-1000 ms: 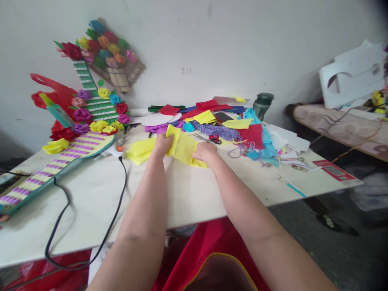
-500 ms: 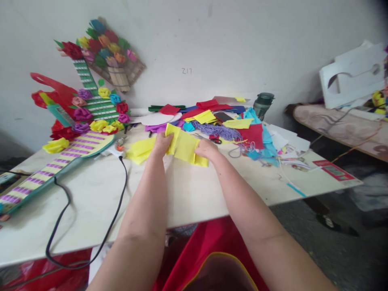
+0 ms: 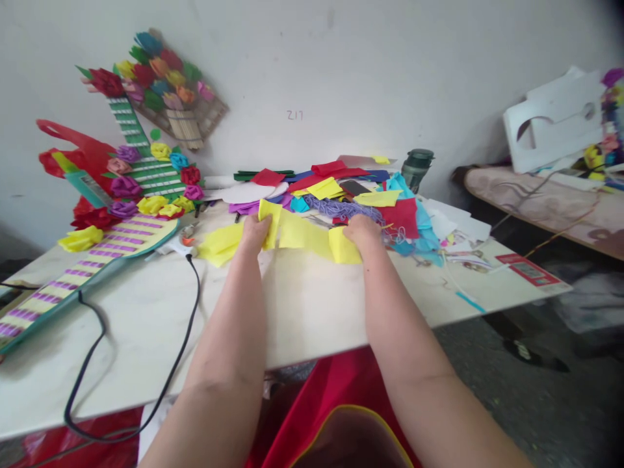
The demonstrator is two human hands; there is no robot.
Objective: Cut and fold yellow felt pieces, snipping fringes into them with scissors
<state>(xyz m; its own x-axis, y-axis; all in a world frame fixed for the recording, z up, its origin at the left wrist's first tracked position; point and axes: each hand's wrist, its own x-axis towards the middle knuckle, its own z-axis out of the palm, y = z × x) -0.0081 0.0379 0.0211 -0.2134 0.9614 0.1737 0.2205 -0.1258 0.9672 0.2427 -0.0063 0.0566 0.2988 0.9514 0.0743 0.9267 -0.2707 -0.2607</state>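
Centrally, a thin, translucent yellow strip [image 3: 305, 235], soft and flat, spans the space above a smooth pale table [image 3: 312, 305], its left end pinched in the left hand [image 3: 256, 231] and its right end in the right hand [image 3: 361, 231]. Its long axis runs roughly from nine o'clock to just past three. Fluffy purple yarn [image 3: 344, 208] lies at one o'clock; "217" (seemingly handwritten) [image 3: 295, 116] marks the wall [image 3: 361, 78] near twelve. Lettering on the red-and-white label [image 3: 529, 270], at four, is illegible.
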